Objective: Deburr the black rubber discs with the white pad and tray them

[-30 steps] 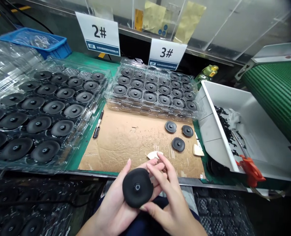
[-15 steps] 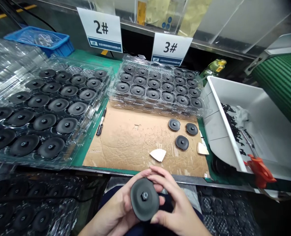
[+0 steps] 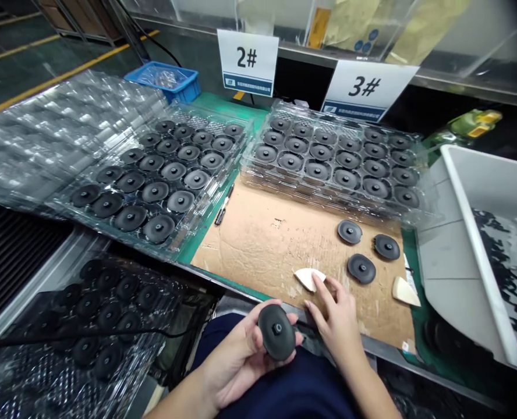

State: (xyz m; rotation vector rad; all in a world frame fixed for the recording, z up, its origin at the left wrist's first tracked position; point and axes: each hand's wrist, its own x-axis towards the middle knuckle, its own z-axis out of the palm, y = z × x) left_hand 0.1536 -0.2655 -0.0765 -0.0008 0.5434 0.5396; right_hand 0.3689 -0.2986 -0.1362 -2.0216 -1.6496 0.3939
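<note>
My left hand (image 3: 247,355) holds a round black disc (image 3: 280,326) with a small hexagonal stub at its centre, stub side facing up. The fingers wrap behind it, above my lap. My right hand (image 3: 339,314) is at the front edge of the cardboard (image 3: 250,244), thumb and fingers apart. Its index fingertip reaches the white wedge-shaped pad (image 3: 307,278); whether it presses on it I cannot tell. Three similar discs lie on the cardboard beyond that hand, one of them the nearest disc (image 3: 361,269). A second cream wedge (image 3: 404,291) rests at the right edge.
Clear plastic trays of black discs stand at the left (image 3: 215,201) and at the back (image 3: 328,185). A black marker (image 3: 224,205) lies beside the cardboard. At right is a white bin (image 3: 442,238) with black scraps. Another disc-filled tray (image 3: 153,337) sits lower left.
My right hand has let go of the disc and moved right and forward to the white wedge. My left hand keeps the disc alone. The camera view has turned left.
</note>
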